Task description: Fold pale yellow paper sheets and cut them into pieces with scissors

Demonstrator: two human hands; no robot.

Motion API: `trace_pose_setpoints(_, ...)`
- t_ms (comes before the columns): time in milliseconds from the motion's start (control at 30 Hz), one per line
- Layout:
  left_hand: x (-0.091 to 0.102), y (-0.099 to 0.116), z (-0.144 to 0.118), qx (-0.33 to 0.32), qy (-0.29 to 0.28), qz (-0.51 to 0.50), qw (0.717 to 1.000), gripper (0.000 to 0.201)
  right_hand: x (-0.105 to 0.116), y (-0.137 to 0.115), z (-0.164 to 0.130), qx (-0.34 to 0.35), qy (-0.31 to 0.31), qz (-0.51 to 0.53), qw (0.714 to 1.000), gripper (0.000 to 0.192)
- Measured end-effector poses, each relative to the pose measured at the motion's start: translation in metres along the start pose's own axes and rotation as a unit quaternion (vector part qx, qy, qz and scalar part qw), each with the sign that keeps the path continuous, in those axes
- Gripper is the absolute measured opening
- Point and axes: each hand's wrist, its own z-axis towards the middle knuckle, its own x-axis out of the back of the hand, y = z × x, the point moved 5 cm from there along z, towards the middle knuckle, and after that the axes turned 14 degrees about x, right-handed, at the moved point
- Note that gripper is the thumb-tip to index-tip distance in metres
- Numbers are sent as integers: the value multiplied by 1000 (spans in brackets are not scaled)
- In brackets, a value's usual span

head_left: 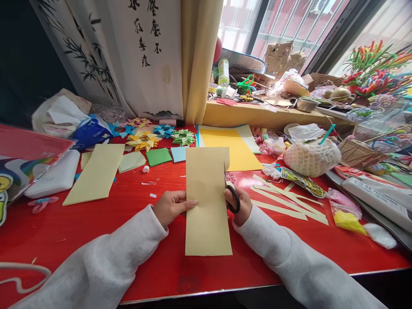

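A tall pale-yellow sheet of paper (207,223) is held upright over the red table. My left hand (172,207) pinches its left edge, thumb in front and fingers behind. In my right hand (240,204) are scissors with black handles (236,198), my fingers closed round them. Their blades lie at the sheet's right edge, mostly hidden, where a narrow cut runs near the upper right corner. Several thin strips of the same paper (286,205) lie to the right of my right hand. Another pale-yellow sheet (96,174) rests to the left.
Folded paper stars (143,140), green paper squares (159,156) and yellow sheets (238,146) lie toward the back. A netted round fruit with a straw (312,156) stands at right. At left are a white box (58,176) and a tissue pack (92,131). The table's front edge (199,294) is near me.
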Motion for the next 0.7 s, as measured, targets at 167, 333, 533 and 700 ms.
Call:
trace_pose_setpoints(167,-1,0,-1,6,-6,1,1000,26,2,-3,2,15,7,0,1000,33)
trace_pose_setpoints(333,-2,-2,-1,7,-16,6,1000,25,3,-1,3,25,-10,11,1000,28)
trace_pose_setpoints(533,-3,-2,-1,15,-20,12,1000,25,8,0,5,51,2,-14,999,32)
trace_pose_setpoints(700,-4,-2,-1,18,-23,13,999,24,9,2,6,40,-6,-27,999,30)
